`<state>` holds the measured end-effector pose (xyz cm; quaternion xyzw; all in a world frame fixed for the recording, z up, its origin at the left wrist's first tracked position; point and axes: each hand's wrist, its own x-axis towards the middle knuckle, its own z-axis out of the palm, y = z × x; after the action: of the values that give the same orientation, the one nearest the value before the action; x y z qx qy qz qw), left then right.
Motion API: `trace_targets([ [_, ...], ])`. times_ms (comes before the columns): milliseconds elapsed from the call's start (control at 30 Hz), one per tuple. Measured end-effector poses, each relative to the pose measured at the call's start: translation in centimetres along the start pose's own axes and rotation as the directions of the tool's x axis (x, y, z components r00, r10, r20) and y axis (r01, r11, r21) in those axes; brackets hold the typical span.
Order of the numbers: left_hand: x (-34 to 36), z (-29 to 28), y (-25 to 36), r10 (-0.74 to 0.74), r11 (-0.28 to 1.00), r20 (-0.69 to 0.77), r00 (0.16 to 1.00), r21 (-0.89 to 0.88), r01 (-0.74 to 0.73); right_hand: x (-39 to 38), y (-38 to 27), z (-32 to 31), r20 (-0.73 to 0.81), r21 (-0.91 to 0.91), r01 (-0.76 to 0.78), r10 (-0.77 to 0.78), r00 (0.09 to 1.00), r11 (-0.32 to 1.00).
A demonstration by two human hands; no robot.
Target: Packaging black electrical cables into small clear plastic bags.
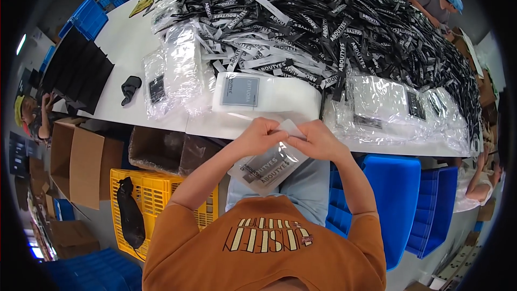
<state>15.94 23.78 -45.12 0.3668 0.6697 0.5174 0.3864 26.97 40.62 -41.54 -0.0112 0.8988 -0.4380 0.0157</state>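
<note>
Both my hands meet over my lap at the table's near edge, gripping the top of a clear plastic bag (pixel 269 175) with dark printed bands inside. My left hand (pixel 262 134) pinches one side of its upper edge. Close beside it, my right hand (pixel 318 140) pinches the other side, where a pale corner sticks up between the thumbs. Just beyond my hands lies a stack of white plastic bags (pixel 285 97) with a grey printed panel. Behind that stack spreads a large heap of black and white printed strips (pixel 301 27).
Clear-wrapped bag packs lie left (pixel 183 70) and right (pixel 385 99) on the white table (pixel 116 75). A black tape dispenser-like object (pixel 130 88) sits at left, near black trays (pixel 81 70). Yellow crate (pixel 161 194), cardboard box (pixel 89 161) and blue bins (pixel 390 199) flank me. Other people work around.
</note>
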Motion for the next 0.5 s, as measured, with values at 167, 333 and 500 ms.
trace_targets([
  [167, -1.4, 0.9, 0.4, 0.157, 0.987, -0.075, 0.985, 0.052, -0.154, -0.7, 0.1, 1.4, -0.059, 0.028, 0.078, -0.076, 0.995, 0.997],
  [333, -2.9, 0.0, -0.1, 0.075, 0.997, -0.166, 0.983, -0.008, -0.078, -1.6, 0.1, 0.7, -0.060, 0.016, 0.066, -0.065, 0.996, 0.998],
  [500, -2.6, 0.5, 0.7, 0.569, 0.632, -0.111, 0.815, 0.694, -0.346, -2.3, 0.9, 2.8, -0.165, -0.256, 0.219, -0.266, 0.950, 0.942],
])
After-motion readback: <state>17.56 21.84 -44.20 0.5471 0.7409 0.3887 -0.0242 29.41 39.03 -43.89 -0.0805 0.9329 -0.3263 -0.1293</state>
